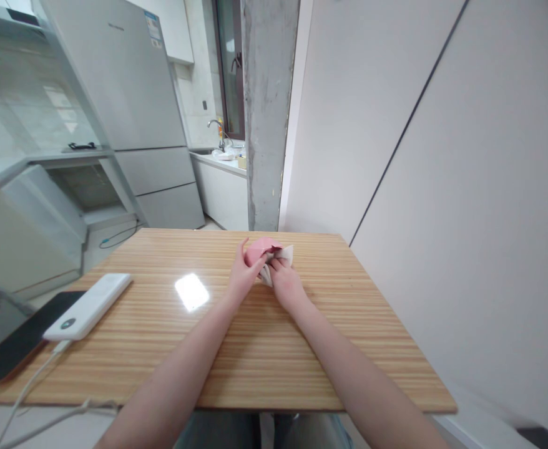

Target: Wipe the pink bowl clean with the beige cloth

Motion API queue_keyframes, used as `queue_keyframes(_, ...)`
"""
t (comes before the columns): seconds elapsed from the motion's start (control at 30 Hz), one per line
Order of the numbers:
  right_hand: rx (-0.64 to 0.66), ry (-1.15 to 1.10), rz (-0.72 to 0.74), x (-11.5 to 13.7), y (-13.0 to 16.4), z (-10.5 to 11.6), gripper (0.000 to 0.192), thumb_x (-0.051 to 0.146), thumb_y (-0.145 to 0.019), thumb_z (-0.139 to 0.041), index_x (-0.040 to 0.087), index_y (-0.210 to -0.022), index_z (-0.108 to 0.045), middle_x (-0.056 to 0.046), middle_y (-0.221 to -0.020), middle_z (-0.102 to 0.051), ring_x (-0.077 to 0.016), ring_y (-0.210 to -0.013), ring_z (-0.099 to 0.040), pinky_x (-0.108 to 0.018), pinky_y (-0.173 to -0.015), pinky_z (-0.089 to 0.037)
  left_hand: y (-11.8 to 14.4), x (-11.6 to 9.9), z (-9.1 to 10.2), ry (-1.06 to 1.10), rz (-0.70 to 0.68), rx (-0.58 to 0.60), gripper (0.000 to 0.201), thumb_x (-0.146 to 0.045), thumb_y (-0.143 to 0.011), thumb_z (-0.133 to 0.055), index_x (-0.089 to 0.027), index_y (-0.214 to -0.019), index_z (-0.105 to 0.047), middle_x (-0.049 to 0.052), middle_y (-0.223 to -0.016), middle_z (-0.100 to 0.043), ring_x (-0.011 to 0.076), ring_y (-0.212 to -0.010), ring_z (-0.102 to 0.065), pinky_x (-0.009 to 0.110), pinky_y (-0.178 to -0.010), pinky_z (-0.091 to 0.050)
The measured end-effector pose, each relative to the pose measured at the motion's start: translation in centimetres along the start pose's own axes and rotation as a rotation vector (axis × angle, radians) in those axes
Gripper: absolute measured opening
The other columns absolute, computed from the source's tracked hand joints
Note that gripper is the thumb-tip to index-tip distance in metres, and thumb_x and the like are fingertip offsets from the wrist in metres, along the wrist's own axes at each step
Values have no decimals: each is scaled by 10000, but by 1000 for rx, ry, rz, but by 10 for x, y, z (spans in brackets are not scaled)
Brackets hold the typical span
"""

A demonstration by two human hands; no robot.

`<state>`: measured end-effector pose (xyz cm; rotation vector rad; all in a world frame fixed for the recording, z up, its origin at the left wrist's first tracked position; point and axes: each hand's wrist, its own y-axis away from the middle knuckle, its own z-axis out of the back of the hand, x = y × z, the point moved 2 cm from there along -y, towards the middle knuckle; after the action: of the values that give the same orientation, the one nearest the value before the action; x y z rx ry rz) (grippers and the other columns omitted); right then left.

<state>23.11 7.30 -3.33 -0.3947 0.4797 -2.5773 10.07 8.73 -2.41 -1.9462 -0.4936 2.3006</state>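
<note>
A pink bowl [261,248] is held tilted over the far middle part of the wooden table. My left hand [244,273] grips the bowl from its left side, with the thumb at the rim. A whitish cloth or tissue [285,254] is bunched at the bowl's opening, and part of it hangs below the rim. My right hand [287,285] has its fingers closed on this cloth and pressed toward the inside of the bowl. The fingertips of the right hand are partly hidden by the cloth, as is most of the bowl's inside.
On the left of the wooden table [161,368] lies a white power bank [91,305] with a white cable [35,377], partly over a dark flat board [25,340]. A wall panel [419,206] runs along the right. A fridge [119,81] and a sink counter [222,187] stand beyond.
</note>
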Motion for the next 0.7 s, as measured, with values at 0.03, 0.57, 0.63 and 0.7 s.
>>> queue_keyframes(0.03,0,-20,-8,0,0,-2,265,142,-931,-457,164,-1120,-641,-145,-1151,-621,-258,-1087,-508,-382,-894,-461,2,3,-5,54,33,-30,754,-370,-745,-678,-178,-1398,-353,122,-1256,-613,233,-1166,-586,373,-1020,-444)
queue_keyframes(0.57,24,41,57,-5,-1,-5,259,141,-928,-473,180,-1105,-658,-126,-1100,-648,-240,-1051,-531,-338,-824,-487,-3,7,-1,9,30,3,785,-394,-697,-731,-178,-1378,-405,127,-1300,-586,238,-1206,-561,362,-1025,-437)
queue_keyframes(0.63,25,29,80,-5,-1,-7,253,118,-915,-478,167,-1072,-670,-124,-1059,-648,-234,-1020,-531,-337,-830,-485,-1,11,-5,14,48,-52,762,-396,-713,-720,-175,-1370,-403,132,-1298,-582,238,-1205,-562,361,-1031,-431)
queue_keyframes(0.7,41,5,117,-6,-2,-6,229,114,-910,-487,160,-1020,-682,-122,-1026,-645,-229,-999,-531,-337,-836,-480,-2,12,-2,-9,54,-65,667,-367,-746,-681,-160,-1335,-444,133,-1269,-599,241,-1187,-572,370,-1036,-425)
